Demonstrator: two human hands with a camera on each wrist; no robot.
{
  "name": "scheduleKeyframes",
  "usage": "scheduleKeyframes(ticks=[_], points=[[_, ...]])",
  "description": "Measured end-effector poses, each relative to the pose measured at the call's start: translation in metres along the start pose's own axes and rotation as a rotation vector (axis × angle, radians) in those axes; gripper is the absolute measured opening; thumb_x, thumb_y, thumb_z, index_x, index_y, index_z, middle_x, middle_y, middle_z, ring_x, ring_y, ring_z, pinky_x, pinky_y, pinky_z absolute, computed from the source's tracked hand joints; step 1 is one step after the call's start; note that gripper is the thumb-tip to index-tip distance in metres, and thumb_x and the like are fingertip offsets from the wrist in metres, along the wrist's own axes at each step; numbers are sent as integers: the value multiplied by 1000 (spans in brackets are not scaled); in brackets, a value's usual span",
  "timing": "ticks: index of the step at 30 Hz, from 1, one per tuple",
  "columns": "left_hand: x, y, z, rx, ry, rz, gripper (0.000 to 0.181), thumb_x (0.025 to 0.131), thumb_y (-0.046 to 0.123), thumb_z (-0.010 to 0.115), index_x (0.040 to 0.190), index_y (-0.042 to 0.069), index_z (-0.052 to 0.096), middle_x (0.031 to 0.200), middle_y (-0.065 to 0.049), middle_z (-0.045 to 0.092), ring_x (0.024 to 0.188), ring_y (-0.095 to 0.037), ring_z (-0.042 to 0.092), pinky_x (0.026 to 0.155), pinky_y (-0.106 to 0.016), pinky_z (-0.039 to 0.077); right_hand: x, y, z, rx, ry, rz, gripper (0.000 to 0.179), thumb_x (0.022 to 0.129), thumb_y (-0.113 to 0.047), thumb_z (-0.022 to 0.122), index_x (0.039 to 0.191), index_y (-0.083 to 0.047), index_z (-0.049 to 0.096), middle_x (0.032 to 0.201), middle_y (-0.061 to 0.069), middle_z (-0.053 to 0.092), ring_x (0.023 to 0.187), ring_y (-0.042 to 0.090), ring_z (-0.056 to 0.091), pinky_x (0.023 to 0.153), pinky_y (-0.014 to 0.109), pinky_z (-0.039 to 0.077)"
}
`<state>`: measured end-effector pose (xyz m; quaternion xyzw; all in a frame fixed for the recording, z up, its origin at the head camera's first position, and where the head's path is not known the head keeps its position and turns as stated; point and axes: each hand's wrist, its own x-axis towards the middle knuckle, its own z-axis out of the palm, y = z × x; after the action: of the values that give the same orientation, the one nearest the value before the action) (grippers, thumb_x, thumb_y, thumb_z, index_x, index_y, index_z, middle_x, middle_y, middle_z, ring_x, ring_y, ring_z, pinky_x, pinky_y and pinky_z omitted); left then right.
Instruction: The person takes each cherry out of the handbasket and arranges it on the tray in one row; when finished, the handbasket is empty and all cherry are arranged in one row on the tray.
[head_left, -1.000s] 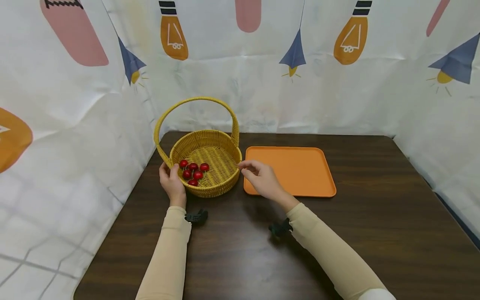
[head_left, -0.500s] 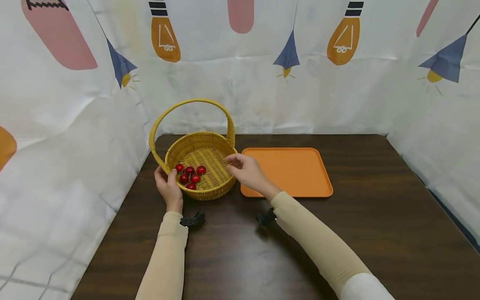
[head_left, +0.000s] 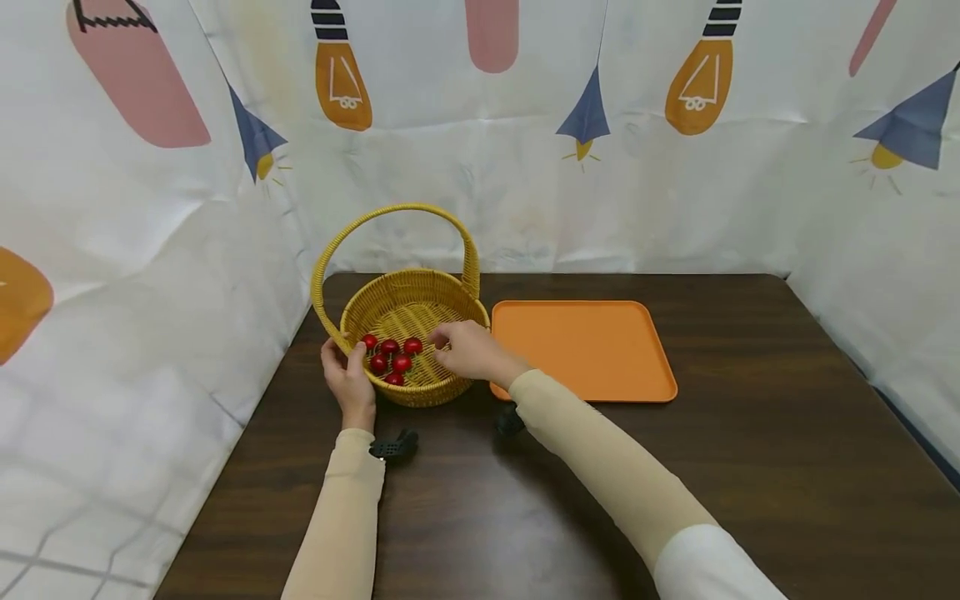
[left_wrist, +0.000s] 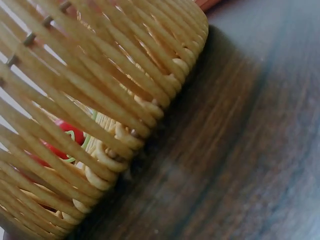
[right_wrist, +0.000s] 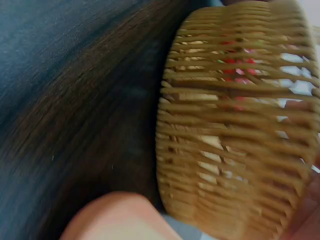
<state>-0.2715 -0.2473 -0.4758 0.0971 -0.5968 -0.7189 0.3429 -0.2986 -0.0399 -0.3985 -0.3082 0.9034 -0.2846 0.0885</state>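
Near the worktop's [head_left: 750,375] far-left corner, a yellow basket [head_left: 420,397] is standing upright with its handle [head_left: 405,207] arching overhead, and six red cherries [head_left: 389,347] are lying in its left half, most of them bunched toward the left and near parts of the rim. Over the right side of that rim, the right hand [head_left: 474,350] is hanging with its fingertips pointing left, and this is the relation that seems to matter most: the cherries are lying leftward of those fingers, with the rightmost cherry [head_left: 412,346] sitting closest, just beyond the tips. Being roundish, the fruit is offering no clear long axis to line up with. Right thumb and forefinger are bending loosely with a narrow gap showing between them, seemingly holding nothing; how low they are hanging inside the basket is hard to tell. At the basket's left rim, the left hand [head_left: 349,390] is gripping the wicker, thumb toward the inside, fingers partly hidden behind the wall. Beyond the basket's right side, an orange tray [head_left: 588,350] is lying flat, its long edges running left to right.
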Motion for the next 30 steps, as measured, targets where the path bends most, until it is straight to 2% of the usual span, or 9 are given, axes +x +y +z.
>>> scheduleKeyframes(ticks=[3, 6, 9, 12, 16, 23, 27, 30], points=[[-1, 1, 0, 33, 1, -5, 39, 96, 7, 55, 131, -8, 47, 131, -23, 45, 123, -27, 44, 99, -28, 33, 7, -6, 8, -88, -31, 12, 31, 96, -26, 61, 126, -17, 65, 115, -2, 67, 95, 12, 64, 83, 31, 51], [-2, 4, -1, 41, -2, -19, 38, 95, 7, 55, 130, -9, 47, 131, -23, 45, 121, -26, 44, 98, -28, 32, 12, -11, 14, -128, -49, 30, 32, 95, -29, 63, 125, -18, 66, 111, -3, 68, 96, 13, 63, 83, 32, 51], [-5, 12, 0, 51, -11, -20, 37, 95, 4, 54, 128, -12, 47, 130, -26, 44, 120, -28, 45, 98, -29, 32, 16, -13, 15, -154, -86, 41, 32, 94, -33, 65, 123, -21, 68, 107, -6, 69, 93, 10, 63, 81, 31, 51], [-9, 24, 2, 76, -12, -10, 37, 94, 3, 55, 125, -14, 48, 129, -29, 44, 119, -30, 45, 97, -29, 33, 18, -13, 14, -172, -157, 19, 30, 93, -36, 66, 119, -23, 70, 105, -8, 69, 93, 9, 63, 81, 30, 51], [-14, 34, 6, 101, -6, -1, 37, 93, 4, 55, 124, -16, 47, 128, -32, 44, 117, -32, 45, 95, -28, 34, 21, -11, 11, -161, -254, -31, 27, 92, -37, 66, 115, -24, 73, 108, -9, 69, 97, 9, 63, 86, 31, 50], [-15, 33, 7, 92, -10, 12, 37, 94, 3, 55, 124, -16, 48, 126, -34, 43, 110, -31, 46, 91, -27, 35, 25, -8, 8, -113, -376, -132, 24, 95, -25, 63, 116, -21, 73, 109, -7, 71, 100, 10, 64, 89, 29, 49], [-15, 33, 6, 92, -7, 17, 36, 94, 3, 55, 124, -16, 48, 126, -34, 43, 109, -29, 48, 91, -28, 36, 28, -9, 10, -89, -400, -142, 24, 94, -21, 64, 116, -19, 73, 110, -6, 71, 101, 10, 64, 89, 27, 49], [-16, 33, 5, 87, -1, 15, 35, 93, 2, 55, 123, -16, 48, 126, -33, 43, 109, -29, 47, 91, -27, 36, 31, -11, 14, -67, -356, -139, 25, 92, -20, 66, 115, -17, 73, 106, -6, 71, 96, 9, 64, 86, 26, 50]])
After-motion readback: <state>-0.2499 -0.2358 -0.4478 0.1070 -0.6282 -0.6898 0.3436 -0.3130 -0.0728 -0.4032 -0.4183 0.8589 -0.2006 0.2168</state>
